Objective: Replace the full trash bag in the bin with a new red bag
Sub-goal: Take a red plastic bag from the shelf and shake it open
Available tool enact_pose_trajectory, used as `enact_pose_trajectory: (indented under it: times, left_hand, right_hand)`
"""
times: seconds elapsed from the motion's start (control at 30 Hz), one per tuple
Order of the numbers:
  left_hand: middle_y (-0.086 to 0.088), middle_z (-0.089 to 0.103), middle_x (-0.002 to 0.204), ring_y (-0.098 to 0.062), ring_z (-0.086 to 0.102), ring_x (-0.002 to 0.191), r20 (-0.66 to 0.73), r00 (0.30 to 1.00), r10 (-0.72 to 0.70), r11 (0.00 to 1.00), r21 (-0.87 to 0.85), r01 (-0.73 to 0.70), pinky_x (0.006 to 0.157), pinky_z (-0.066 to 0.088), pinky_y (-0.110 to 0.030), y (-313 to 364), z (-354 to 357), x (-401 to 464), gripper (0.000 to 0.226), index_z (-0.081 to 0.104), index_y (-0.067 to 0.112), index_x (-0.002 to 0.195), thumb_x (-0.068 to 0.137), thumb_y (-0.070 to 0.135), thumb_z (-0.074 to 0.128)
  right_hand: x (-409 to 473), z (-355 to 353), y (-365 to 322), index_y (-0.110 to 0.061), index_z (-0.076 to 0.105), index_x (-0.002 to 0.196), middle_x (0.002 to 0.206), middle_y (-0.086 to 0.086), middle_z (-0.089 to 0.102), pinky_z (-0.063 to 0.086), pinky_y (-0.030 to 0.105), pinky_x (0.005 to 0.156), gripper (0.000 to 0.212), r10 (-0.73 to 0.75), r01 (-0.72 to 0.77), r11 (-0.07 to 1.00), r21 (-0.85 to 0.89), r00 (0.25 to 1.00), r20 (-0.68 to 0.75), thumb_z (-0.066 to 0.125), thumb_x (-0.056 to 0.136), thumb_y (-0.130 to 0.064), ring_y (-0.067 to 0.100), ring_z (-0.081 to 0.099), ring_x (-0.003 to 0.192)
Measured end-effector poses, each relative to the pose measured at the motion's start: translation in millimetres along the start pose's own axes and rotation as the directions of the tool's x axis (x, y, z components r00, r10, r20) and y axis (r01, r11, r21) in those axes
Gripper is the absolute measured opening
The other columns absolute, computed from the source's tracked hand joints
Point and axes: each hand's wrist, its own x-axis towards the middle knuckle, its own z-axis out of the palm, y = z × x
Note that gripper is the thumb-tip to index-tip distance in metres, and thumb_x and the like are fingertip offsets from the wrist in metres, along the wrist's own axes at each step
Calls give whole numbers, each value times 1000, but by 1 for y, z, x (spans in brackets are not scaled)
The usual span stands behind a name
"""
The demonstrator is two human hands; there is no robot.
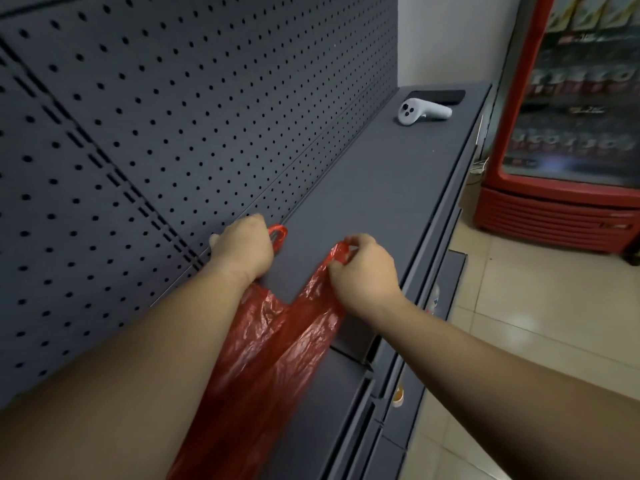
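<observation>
1. Holding one handle each, the two hands keep the red bag [273, 344] stretched over the grey shelf [363, 188], likely to pull its mouth open before it goes into a bin. No bin or full trash bag shows here.
2. On the far left stands a dark peg wall [156, 109]. It is flat and hard, with rows of small round holes and some thin slots.
3. The left hand [242, 249] is curled into a fist around one handle. A small red loop [278, 234] pokes out past the knuckles. The fist sits right by the spot where wall and shelf meet.
4. The bag hangs down between the arms and over the shelf's front edge. It is thin, shiny plastic, full of wrinkles, and a bit see-through. It looks limp and empty, so I think it will flop about and be easy to tear.
5. The right hand [363, 268] pinches the other handle between thumb and fingertips, with the rest of the fingers tucked in. It holds the plastic up off the shelf.
6. Far back on the shelf lies a white controller [420, 112], smooth and round, just beside a flat black thing [440, 96].
7. On the right is a red fridge [564, 133] with a glass door, standing on pale floor tiles [519, 323].
</observation>
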Motion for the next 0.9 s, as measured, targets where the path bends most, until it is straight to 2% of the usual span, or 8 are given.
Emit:
enact_pose_trajectory:
  times: [0.1,0.2,0.27,0.37,0.5,0.67,0.8,0.9]
  left_hand:
    - [-11,68,95,-32,61,84,-12,999,50,995,-90,-51,78,46,-38,1,-28,-20,14,63,11,90,94,24,62]
    - [-5,57,70,-17,48,58,-41,995,93,971,-219,-100,56,34,-30,13,-65,-54,22,61,11,79,95,24,62]
    - [-1,53,64,-14,46,54,-64,992,109,946,-300,-123,48,27,-27,25,-90,-85,24,60,14,76,96,27,61]
    - [-3,61,67,-15,51,56,-110,977,184,897,-387,-213,48,30,-24,44,-123,-145,26,62,17,74,95,32,62]
    - [-10,69,71,-32,67,66,-163,958,237,802,-523,-288,58,58,-41,68,-162,-236,28,67,11,81,92,36,63]
    - [-18,70,72,-36,68,59,-193,920,341,710,-589,-387,49,58,-53,105,-205,-337,34,64,6,80,90,38,60]
    - [-8,64,61,-13,56,36,-200,895,398,605,-677,-420,34,42,-24,140,-225,-393,31,64,9,75,92,36,61]
    - [-11,63,63,-4,49,29,-205,880,428,532,-731,-428,37,39,-20,166,-232,-429,33,66,5,83,94,35,58]
  right_hand:
    - [-19,-15,-10,-10,53,132,102,8,73,49,23,66,45,-46,49,996,69,998,-42,59,88,-17,24,69,89]
    - [-49,-38,-23,-12,58,128,97,7,74,58,32,66,43,-22,28,986,166,999,-39,58,86,-14,25,72,83]
    - [-76,-58,-30,-3,65,116,82,4,70,49,30,56,35,41,-29,964,265,998,-40,55,83,-8,24,65,64]
    - [-127,-91,-35,-4,65,87,80,8,59,47,33,62,17,119,-85,909,409,991,-59,52,88,-14,23,55,70]
    - [-203,-138,-36,-6,66,97,91,12,64,49,32,64,18,152,-94,856,508,986,-72,53,88,-15,25,58,75]
    - [-295,-192,-35,-7,72,86,75,11,67,46,31,59,21,110,11,826,563,977,-181,79,81,-26,19,60,64]
    - [-355,-249,-24,3,71,81,72,14,66,50,36,63,35,80,95,843,529,951,-297,81,80,-31,21,59,67]
    - [-393,-296,-12,2,74,89,91,24,75,59,51,76,37,66,114,893,435,923,-378,80,79,-33,24,64,72]
